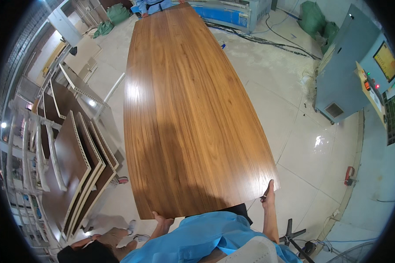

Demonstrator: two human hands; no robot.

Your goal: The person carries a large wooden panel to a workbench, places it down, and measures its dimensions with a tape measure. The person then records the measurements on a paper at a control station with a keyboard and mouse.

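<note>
A long wood-grain panel [186,109] stretches away from my body, its near edge at my waist. My left hand [163,219] grips the near left part of that edge, thumb on top and fingers hidden underneath. At the near right corner my right hand [268,193] holds the panel's side, its thumb over the top face. A co-worker in blue [153,6] is at the far end, with hands at the panel's far edge.
Brown boards [70,175] lean in a white rack [24,153] on my left, where another person [90,250] is partly in view. A grey cabinet [344,65] stands right, past cables [272,43] on the tiled floor. A black fan-like base [290,232] is near my right arm.
</note>
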